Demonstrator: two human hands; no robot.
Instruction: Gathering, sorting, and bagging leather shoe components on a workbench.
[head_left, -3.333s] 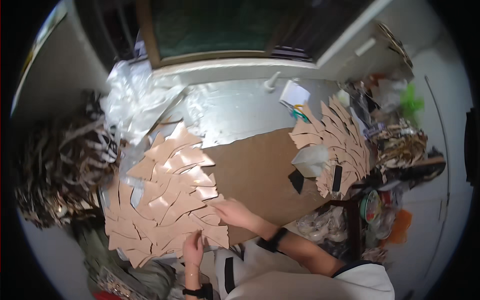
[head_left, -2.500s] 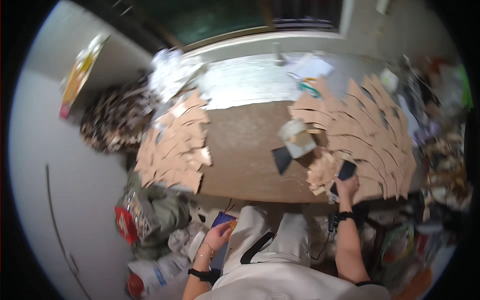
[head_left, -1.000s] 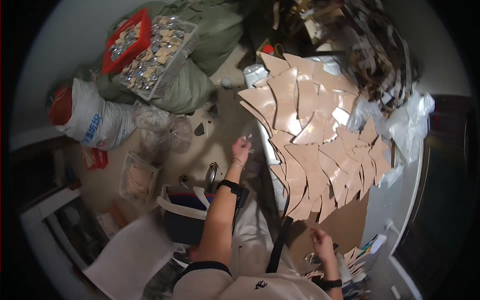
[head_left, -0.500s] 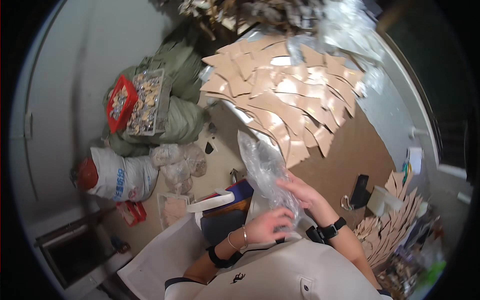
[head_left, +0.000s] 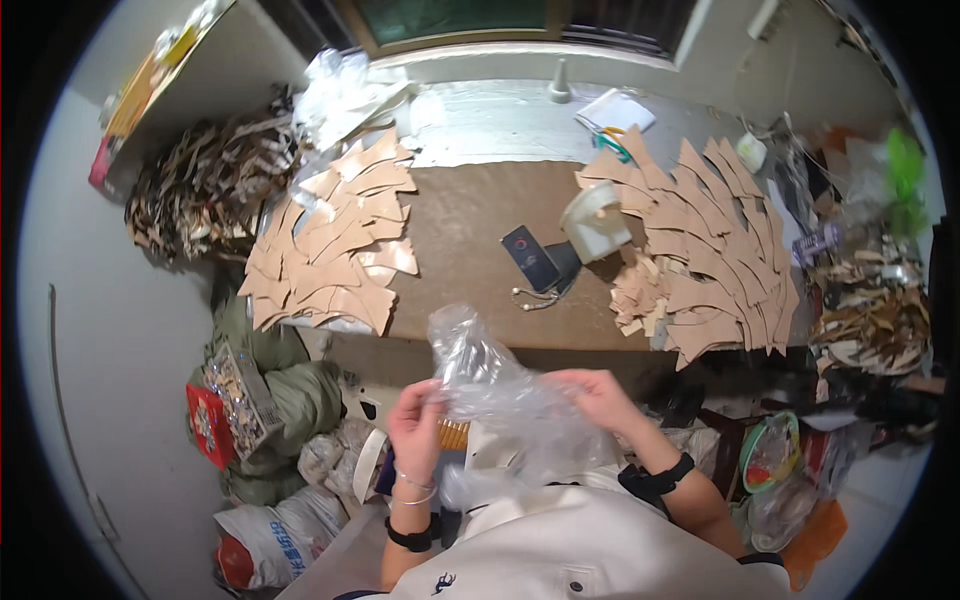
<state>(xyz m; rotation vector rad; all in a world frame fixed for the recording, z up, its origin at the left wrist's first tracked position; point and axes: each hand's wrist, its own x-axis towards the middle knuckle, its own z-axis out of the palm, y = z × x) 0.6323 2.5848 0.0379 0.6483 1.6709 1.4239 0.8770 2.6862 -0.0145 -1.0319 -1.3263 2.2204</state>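
A crumpled, transparent plastic bag (head_left: 495, 375) hangs between my two hands, just in front of the table's near edge. My left hand (head_left: 413, 415) is closed, pinching the bag's left side. Fingers of my right hand (head_left: 598, 398) are closed on its upper right edge. The lower part of the bag droops over my lap and blurs there. Beyond the bag lies the brown work mat (head_left: 455, 250). Overlapping tan, curved cut pieces (head_left: 340, 245) cover the table's left side, and a second spread of similar tan pieces (head_left: 725, 240) covers the right.
On the mat rest a smartphone (head_left: 530, 258) and a white plastic container (head_left: 597, 228). Scissors (head_left: 612, 148) with teal handles lie behind them. Scrap strips (head_left: 205, 190) are heaped at far left. Green sacks (head_left: 300, 365) and a white sack (head_left: 285, 535) stand on the floor at left.
The view has swung right to face the table and window. My hands have moved apart, with the plastic bag now spread between them.
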